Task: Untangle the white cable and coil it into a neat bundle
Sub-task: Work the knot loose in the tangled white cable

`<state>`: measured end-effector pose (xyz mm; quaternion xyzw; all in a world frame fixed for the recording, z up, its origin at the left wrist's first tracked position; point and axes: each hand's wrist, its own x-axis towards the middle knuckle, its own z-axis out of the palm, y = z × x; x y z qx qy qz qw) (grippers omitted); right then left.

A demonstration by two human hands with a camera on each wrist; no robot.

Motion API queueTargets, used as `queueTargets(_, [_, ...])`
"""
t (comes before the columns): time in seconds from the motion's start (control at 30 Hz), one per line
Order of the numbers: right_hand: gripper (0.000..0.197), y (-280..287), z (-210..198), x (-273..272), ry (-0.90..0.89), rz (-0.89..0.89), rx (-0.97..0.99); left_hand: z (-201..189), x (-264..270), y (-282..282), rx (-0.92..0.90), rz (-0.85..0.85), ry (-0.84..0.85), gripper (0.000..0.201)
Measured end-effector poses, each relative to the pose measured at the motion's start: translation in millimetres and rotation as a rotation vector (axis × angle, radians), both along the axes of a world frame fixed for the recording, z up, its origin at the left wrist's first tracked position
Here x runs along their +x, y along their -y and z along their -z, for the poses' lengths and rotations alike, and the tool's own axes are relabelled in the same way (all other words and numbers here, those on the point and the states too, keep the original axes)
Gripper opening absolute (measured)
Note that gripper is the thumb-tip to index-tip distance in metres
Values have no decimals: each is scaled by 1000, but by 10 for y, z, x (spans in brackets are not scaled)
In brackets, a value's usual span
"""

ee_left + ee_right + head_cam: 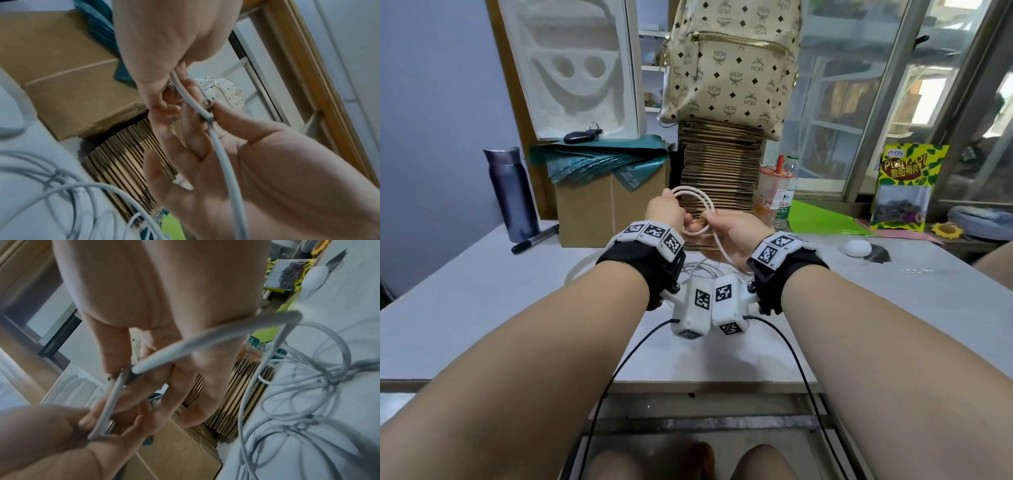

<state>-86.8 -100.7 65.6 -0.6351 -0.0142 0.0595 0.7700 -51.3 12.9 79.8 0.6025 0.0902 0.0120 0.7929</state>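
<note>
Above the tabletop (pixel 482 291), the left hand (pixel 666 210) and right hand (pixel 732 233) both pinch the white cable (pixel 697 198), each grip clamped on its loops; slack trails below.

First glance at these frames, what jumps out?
Both hands, left hand and right hand, raised mid-frame above the grey table, pinching a small coil of white cable. Its loose remainder lies tangled on the table beneath the wrists. Behind, a cream monogram backpack tops a cardboard stack.
</note>
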Motion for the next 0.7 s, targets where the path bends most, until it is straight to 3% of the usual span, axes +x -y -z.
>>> queueTargets(0.17, [26, 18, 21, 44, 95, 166, 23, 27, -2, -20, 148, 110, -71, 44])
queueTargets(0.43, [28, 50, 29, 97, 44, 157, 86, 61, -75, -136, 947, 341, 11, 40])
queueTargets(0.5, [29, 43, 25, 112, 29, 163, 30, 91, -43, -143, 1172, 357, 74, 26])
queueTargets(0.57, [29, 56, 28, 120, 25, 158, -43, 90, -23, -159, 1279, 317, 122, 17])
queueTargets(0.7, [31, 123, 83, 122, 86, 89, -264, 7, -73, -166, 1374, 244, 171, 23])
